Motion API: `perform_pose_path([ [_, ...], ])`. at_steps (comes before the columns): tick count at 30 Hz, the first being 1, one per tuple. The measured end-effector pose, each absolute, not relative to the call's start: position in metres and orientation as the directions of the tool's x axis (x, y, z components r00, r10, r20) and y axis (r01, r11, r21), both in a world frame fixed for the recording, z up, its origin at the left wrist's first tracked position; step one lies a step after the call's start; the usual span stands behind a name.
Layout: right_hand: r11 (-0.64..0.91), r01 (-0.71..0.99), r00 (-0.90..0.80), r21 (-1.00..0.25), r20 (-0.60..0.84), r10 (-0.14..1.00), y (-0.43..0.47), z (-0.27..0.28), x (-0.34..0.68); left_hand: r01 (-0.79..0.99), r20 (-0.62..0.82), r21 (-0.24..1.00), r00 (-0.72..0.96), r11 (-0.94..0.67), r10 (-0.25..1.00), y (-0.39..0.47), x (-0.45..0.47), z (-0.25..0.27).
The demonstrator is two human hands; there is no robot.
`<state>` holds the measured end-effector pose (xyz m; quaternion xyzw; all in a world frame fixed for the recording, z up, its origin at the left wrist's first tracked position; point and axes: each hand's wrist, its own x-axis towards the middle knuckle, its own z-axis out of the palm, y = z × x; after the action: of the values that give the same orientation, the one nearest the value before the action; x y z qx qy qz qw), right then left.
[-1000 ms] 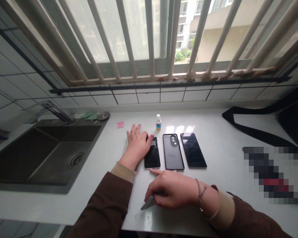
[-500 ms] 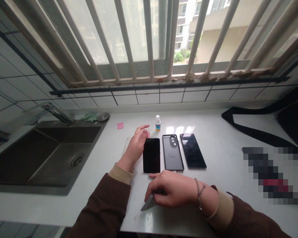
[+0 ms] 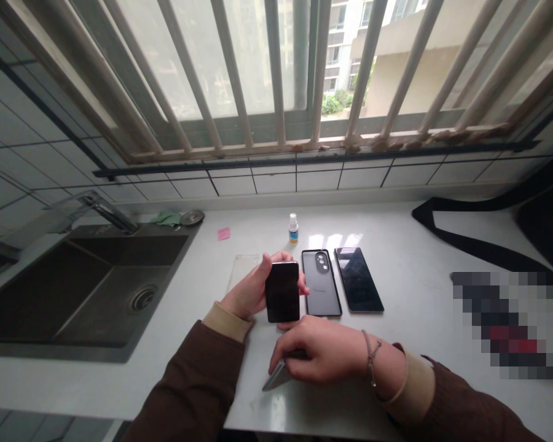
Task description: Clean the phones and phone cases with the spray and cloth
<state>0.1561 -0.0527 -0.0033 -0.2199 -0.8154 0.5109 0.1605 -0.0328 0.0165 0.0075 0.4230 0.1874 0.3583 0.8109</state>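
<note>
My left hand (image 3: 252,288) is wrapped round a smartphone (image 3: 282,293) with a black screen; its thumb lies along the left edge and its fingertips show past the right edge. Close below, my right hand (image 3: 320,348) is closed on a thin, flat grey object (image 3: 275,373), mostly hidden under the fingers. One right fingertip reaches the phone's bottom edge. To the right lie a dark phone case (image 3: 322,291) with camera cutouts and a second smartphone (image 3: 358,280), screen up. A clear phone case (image 3: 242,269) lies partly behind my left hand.
A small white bottle (image 3: 294,229) stands behind the phones, and a pink note (image 3: 223,233) lies to its left. A dark sink (image 3: 120,353) with a faucet (image 3: 113,212) is at left. A black strap (image 3: 465,236) lies at right, near a blurred-out item.
My left hand has moved from the phone's upper left corner to a grip round it, fingers behind. The phone appears raised and tilted slightly. The right hand has hardly moved.
</note>
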Motion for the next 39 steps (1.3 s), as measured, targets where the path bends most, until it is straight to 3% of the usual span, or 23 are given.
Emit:
perform_pose_path([
  [3, 0.006, -0.01, -0.857, -1.0, 0.011, 0.515, -0.053, -0.001, 0.158, -0.535, -0.115, 0.725, 0.527, 0.433, 0.842, 0.018, -0.032, 0.011],
  [5, -0.244, -0.207, -0.796, -0.948, 0.018, 0.605, -0.051, 0.001, 0.159, -0.596, -0.218, 0.66, 0.432, 0.458, 0.875, 0.02, -0.034, 0.015],
  [6, -0.293, -0.3, -0.727, -0.908, 0.018, 0.687, -0.05, 0.002, 0.161, -0.611, -0.267, 0.631, 0.408, 0.478, 0.873, 0.02, -0.035, 0.017],
  [8, -0.24, -0.409, -0.52, -0.88, 0.008, 0.854, -0.044, 0.003, 0.165, -0.611, -0.349, 0.586, 0.403, 0.532, 0.846, 0.019, -0.036, 0.019],
  [10, -0.053, -0.373, -0.241, -0.926, 0.042, 0.97, -0.038, 0.006, 0.171, -0.581, -0.406, 0.564, 0.423, 0.586, 0.81, 0.017, -0.033, 0.019],
  [12, 0.159, -0.158, 0.034, -0.975, 0.156, 0.987, -0.034, 0.009, 0.177, -0.534, -0.437, 0.556, 0.465, 0.637, 0.77, 0.012, -0.028, 0.018],
  [14, 0.314, 0.166, 0.169, -0.935, 0.341, 0.925, -0.033, 0.011, 0.181, -0.486, -0.445, 0.535, 0.534, 0.691, 0.719, 0.007, -0.019, 0.014],
  [17, 0.515, 0.524, -0.009, -0.678, 0.6, 0.8, -0.036, 0.011, 0.18, -0.427, -0.455, 0.491, 0.617, 0.759, 0.642, -0.001, -0.006, 0.005],
  [20, 0.677, 0.605, -0.291, -0.42, 0.675, 0.678, -0.038, 0.004, 0.17, -0.427, -0.452, 0.505, 0.61, 0.75, 0.651, -0.005, 0.005, -0.002],
  [23, 0.71, 0.636, -0.408, -0.302, 0.649, 0.642, -0.041, -0.004, 0.162, -0.434, -0.482, 0.535, 0.548, 0.725, 0.684, -0.005, 0.009, -0.002],
  [29, 0.751, 0.617, -0.489, -0.236, 0.633, 0.6, -0.045, -0.008, 0.158, -0.452, -0.508, 0.564, 0.469, 0.691, 0.722, -0.002, 0.006, 0.005],
  [34, 0.806, 0.538, -0.556, -0.247, 0.615, 0.559, -0.049, -0.008, 0.155, -0.398, -0.514, 0.705, 0.284, 0.588, 0.809, 0.002, -0.001, 0.007],
  [39, 0.859, 0.439, -0.635, -0.263, 0.586, 0.504, -0.056, -0.008, 0.152, -0.413, -0.493, 0.703, 0.304, 0.579, 0.815, 0.006, -0.007, 0.009],
])
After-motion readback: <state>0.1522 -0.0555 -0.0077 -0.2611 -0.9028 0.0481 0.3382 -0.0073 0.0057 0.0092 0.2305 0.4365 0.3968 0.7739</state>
